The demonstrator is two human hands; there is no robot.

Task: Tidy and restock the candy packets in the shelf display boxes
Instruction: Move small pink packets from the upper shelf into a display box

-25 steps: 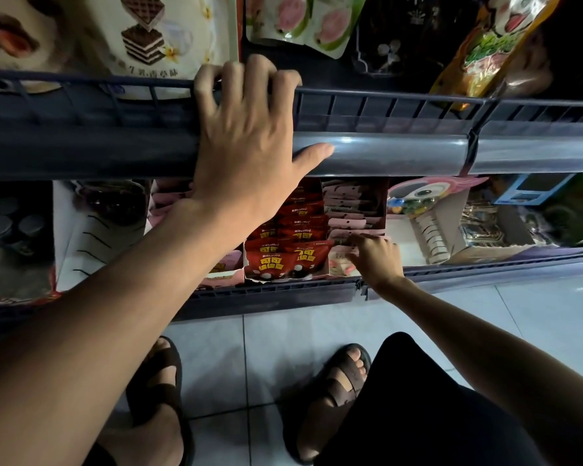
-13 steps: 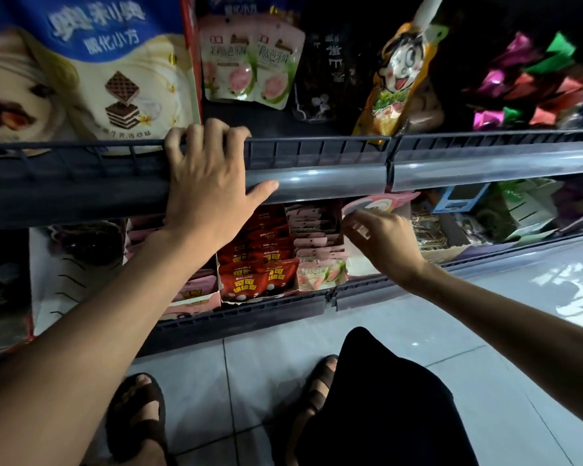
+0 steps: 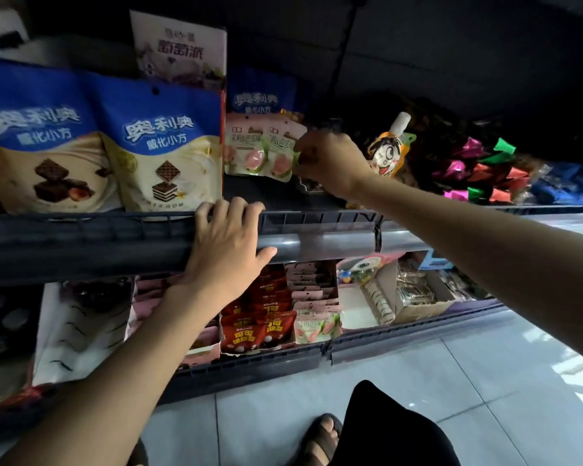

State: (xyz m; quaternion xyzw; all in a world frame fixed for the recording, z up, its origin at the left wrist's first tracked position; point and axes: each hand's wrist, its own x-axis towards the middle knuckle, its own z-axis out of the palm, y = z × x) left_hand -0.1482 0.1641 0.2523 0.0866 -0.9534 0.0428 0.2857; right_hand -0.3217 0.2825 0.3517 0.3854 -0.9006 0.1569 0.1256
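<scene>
The right hand (image 3: 329, 159) pinches the right edge of a pink candy packet (image 3: 278, 153) standing on the upper shelf. Its fingertips are lost in shadow, and the forearm reaches up across the shelf rail (image 3: 317, 227). The left hand (image 3: 228, 243) grips that rail, fingers curled over its top. The rail partly hides the lower packets (image 3: 313, 297).

Upper shelf: wafer bags (image 3: 162, 146) fill left side, no gap. Bare strip of shelf floor (image 3: 260, 195) betw. bags and right hand (image 3: 330, 159), which pinches pink packets (image 3: 260, 146) above strip. Far right crowded w/ cartoon pouch (image 3: 389, 146), foil sweets (image 3: 478, 169). Left hand (image 3: 229, 243) grips front rail (image 3: 317, 223); its forearm bars lower shelf left. Red packets (image 3: 256, 331) packed tight; white box (image 3: 354, 319) to right has room. Floor (image 3: 418, 381) open near.
</scene>
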